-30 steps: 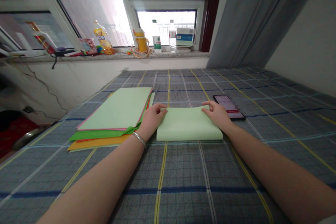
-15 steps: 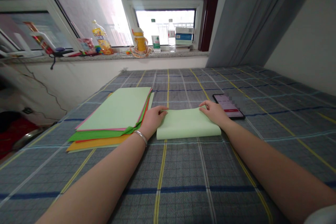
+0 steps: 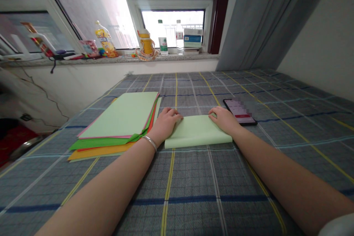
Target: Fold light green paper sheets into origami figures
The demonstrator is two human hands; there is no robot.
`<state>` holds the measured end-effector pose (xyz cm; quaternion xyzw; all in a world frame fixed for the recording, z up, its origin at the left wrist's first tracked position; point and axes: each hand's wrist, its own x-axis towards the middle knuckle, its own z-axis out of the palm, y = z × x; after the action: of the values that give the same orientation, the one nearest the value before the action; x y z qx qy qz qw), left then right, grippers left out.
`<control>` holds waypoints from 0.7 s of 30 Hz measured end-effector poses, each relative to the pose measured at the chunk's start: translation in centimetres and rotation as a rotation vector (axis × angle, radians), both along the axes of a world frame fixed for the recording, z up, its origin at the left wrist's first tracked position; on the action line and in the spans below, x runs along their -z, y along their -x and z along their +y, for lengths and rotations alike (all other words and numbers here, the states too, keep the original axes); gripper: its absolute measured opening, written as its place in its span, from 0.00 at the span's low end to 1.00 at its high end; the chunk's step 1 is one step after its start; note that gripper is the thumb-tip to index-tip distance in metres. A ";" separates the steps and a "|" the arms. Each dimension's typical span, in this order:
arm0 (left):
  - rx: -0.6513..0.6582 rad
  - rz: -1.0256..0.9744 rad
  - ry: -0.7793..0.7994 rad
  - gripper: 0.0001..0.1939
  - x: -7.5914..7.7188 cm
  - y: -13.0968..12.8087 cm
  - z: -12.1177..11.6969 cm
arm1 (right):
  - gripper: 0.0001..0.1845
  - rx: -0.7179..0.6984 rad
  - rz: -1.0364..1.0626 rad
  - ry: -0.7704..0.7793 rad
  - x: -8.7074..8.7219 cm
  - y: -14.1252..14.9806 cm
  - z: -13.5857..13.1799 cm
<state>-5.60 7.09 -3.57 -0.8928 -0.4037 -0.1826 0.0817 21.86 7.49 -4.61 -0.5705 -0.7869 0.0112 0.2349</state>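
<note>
In the head view, the left hand (image 3: 166, 124) and the right hand (image 3: 224, 120) both lie open, neither clenched nor gripping, their fingers resting on the far edge of a folded sheet of pale green paper (image 3: 198, 133). The sheet lies on a grey plaid bedcover (image 3: 193, 180), between the hands and slightly nearer than them. A metal bangle (image 3: 149, 142) circles the left wrist.

Just left of the sheet sits a stack of coloured paper (image 3: 118, 115), pale green on top with green and orange sheets showing beneath. Beyond the right hand lies a smartphone (image 3: 240, 112), its lit screen partly blurred.

At the far end of the bed, a stone windowsill (image 3: 110, 59) carries a yellow-capped cup (image 3: 146, 42), a water bottle (image 3: 163, 40), and a cardboard box (image 3: 193, 37).
</note>
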 end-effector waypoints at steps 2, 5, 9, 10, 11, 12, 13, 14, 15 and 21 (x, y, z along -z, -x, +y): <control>0.114 0.076 0.034 0.16 -0.5 -0.3 0.1 | 0.09 0.007 -0.029 0.003 0.0 0.1 -0.1; 0.157 0.194 0.090 0.16 -0.9 -0.6 0.4 | 0.09 0.010 -0.048 0.023 0.0 0.2 -0.3; 0.103 0.231 0.100 0.16 -1.1 -1.0 0.3 | 0.10 -0.015 -0.010 0.031 0.0 0.0 0.1; 0.089 0.219 0.099 0.16 -1.1 -1.2 0.1 | 0.11 -0.042 -0.009 0.029 -0.1 -0.1 0.3; 0.081 0.209 0.098 0.16 -1.2 -1.3 -0.1 | 0.13 -0.079 -0.022 0.034 -0.2 -0.1 0.5; 0.079 0.204 0.100 0.17 -1.4 -1.4 -0.3 | 0.15 -0.118 -0.046 0.048 -0.3 -0.2 0.7; 0.081 0.208 0.105 0.17 -1.5 -1.6 -0.6 | 0.17 -0.152 -0.081 0.072 -0.5 -0.1 0.9; 0.083 0.221 0.110 0.18 -1.7 -1.8 -0.8 | 0.19 -0.177 -0.124 0.106 -0.7 -0.1 0.9; 0.076 0.238 0.117 0.18 -1.8 -2.0 -1.1 | 0.21 -0.180 -0.165 0.144 -0.9 0.1 0.9; -0.016 0.271 0.141 0.19 -2.0 -3.6 -2.3 | 0.34 -0.103 -0.342 0.281 -2.1 2.3 -1.2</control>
<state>-2.00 4.84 -1.56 -0.9095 -0.4079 -0.0311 0.0739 19.55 6.28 -2.54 -0.5503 -0.8341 0.0356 0.0155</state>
